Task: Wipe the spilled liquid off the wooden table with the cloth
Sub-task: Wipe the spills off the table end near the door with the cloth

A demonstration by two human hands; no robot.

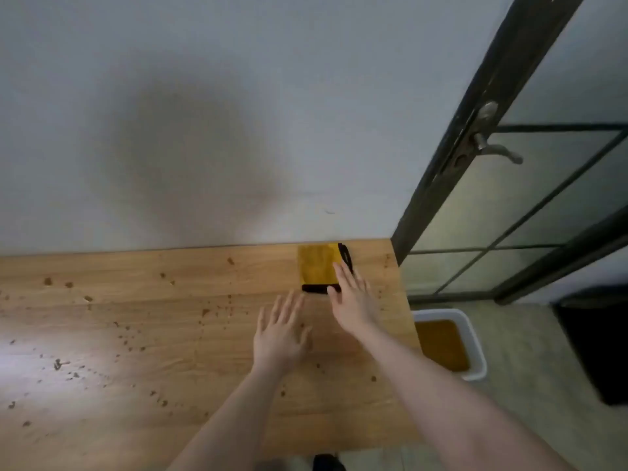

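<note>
Wooden worktop [136,334] against a pale wall [170,96], speckled with brown drops [204,312] from the left edge across to the right corner. Glass door [509,215] to the right; below it on the floor, a white tub [474,334] of amber liquid. Yellow cloth [316,265] with black trim, lying flat at the far right of the worktop, against the wall.

Right hand [351,297] over the cloth's near right corner, fingers [343,273] straight and spread, clamped on nothing yet (contact with the fabric likely, not certain). Left hand [280,329] just short of the cloth, flat above the wood, fingers apart, empty.

Best done thus: press the palm flat on the cloth, then sweep leftward in long overlapping passes, gathering drops rather than smearing.
</note>
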